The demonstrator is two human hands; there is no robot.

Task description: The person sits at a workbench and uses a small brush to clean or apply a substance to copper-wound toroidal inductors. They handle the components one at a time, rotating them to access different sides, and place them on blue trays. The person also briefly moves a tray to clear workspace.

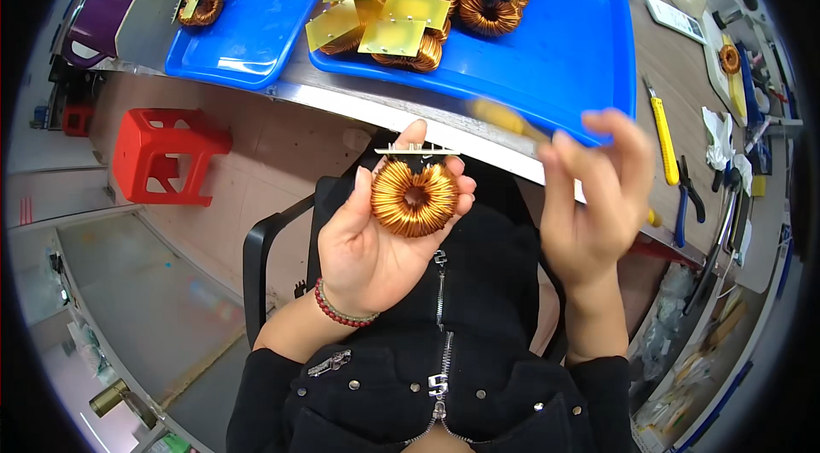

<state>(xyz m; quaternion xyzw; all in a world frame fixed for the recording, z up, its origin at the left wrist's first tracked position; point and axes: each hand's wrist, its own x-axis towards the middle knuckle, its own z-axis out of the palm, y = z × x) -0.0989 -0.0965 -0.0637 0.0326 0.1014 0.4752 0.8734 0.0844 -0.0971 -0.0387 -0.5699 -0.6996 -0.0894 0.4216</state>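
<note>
My left hand (376, 235) is closed around a copper-wound toroid coil (415, 197) in front of my black jacket. A small circuit board (417, 151), seen edge-on with pins standing up, sits at the coil's far side, and dark material shows between them. To the right, my right hand (594, 201) is raised near the table edge with curled fingers. From its fingertips a thin tool with a yellow end (498, 116) points left toward the blue tray; motion blurs it, so its kind is unclear.
A large blue tray (555, 60) holds several coils with yellow boards; a smaller blue tray (231, 60) holds more. A yellow utility knife (661, 128), blue-handled pliers (683, 201) and a white device (675, 19) lie at right. A red stool (149, 154) stands left, beyond a purple mug (96, 26).
</note>
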